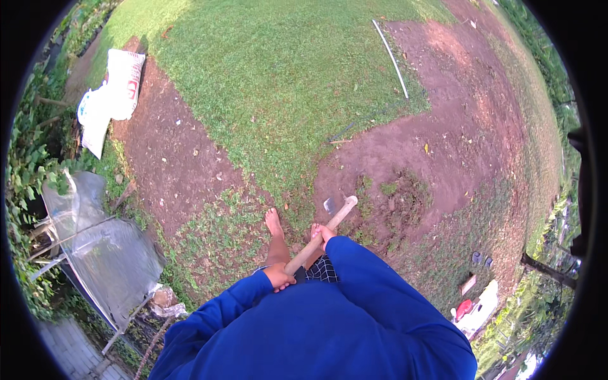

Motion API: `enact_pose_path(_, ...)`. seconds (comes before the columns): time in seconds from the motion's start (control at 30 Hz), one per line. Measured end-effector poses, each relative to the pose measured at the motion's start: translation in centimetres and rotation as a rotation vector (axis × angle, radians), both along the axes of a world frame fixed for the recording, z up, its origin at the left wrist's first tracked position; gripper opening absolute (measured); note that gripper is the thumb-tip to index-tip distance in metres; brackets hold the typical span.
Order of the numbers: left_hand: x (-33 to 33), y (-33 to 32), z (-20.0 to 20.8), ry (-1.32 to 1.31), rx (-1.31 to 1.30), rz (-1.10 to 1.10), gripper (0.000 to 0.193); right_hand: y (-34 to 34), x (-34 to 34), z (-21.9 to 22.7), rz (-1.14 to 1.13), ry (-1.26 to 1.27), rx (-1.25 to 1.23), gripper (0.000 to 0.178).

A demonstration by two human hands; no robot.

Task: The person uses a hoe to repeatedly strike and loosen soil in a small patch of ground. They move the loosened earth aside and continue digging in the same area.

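Note:
I hold a hoe (339, 215) slantwise before my body, its pale wooden handle running from my waist up and to the right. My left hand (278, 277) is wrapped round the lower part of the handle, close to my waist. Farther up, my right hand (324, 233) grips it nearer the head. A small grey metal blade (329, 204) shows beside the far end of the handle, low over bare brown soil (373, 145); whether it touches the ground I cannot tell. My bare left foot (273, 218) stands on patchy grass, and my right foot is mostly hidden behind my right hand.
White sacks (123, 82) lie at the far left. Clear plastic sheeting (111, 253) over sticks stands at the near left. A white pole (391, 60) lies on the grass (266, 82) ahead. Dark footwear (481, 259) and a red item (464, 309) are at the right.

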State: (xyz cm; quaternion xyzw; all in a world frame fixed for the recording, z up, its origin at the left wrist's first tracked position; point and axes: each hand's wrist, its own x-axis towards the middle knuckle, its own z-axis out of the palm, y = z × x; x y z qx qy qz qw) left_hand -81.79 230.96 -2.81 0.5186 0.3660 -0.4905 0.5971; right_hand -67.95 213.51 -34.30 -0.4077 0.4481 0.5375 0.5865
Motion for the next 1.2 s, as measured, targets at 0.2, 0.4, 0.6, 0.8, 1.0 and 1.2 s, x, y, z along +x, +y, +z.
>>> enact_pose_path(0.2,4.2,7.2,-3.1,-0.076,-0.113,-0.035,0.025,5.7,3.1,1.4,-0.2,-0.042,-0.045,0.007)
enact_pose_path(0.4,8.7,10.6,-3.5,-0.087,-0.078,-0.039,0.035,11.8,6.6,3.5,-0.24,-0.045,-0.09,0.009)
enact_pose_path(0.6,16.3,13.0,-5.8,-0.035,-0.057,-0.091,0.032,16.2,13.2,0.3,-0.273,-0.109,-0.131,0.009)
enact_pose_path(0.8,25.2,12.5,-14.5,-0.001,-0.236,0.164,0.031,15.0,25.0,-3.5,-0.365,-0.237,-0.283,0.011)
enact_pose_path(1.0,35.0,14.3,-29.2,-0.072,-0.257,0.014,0.027,14.2,38.4,-10.2,-0.411,-0.434,-0.461,0.01)
enact_pose_path(1.2,34.5,18.8,-30.0,0.102,-0.006,-0.172,0.028,21.8,34.6,-15.6,-0.113,-0.219,-0.431,0.015)
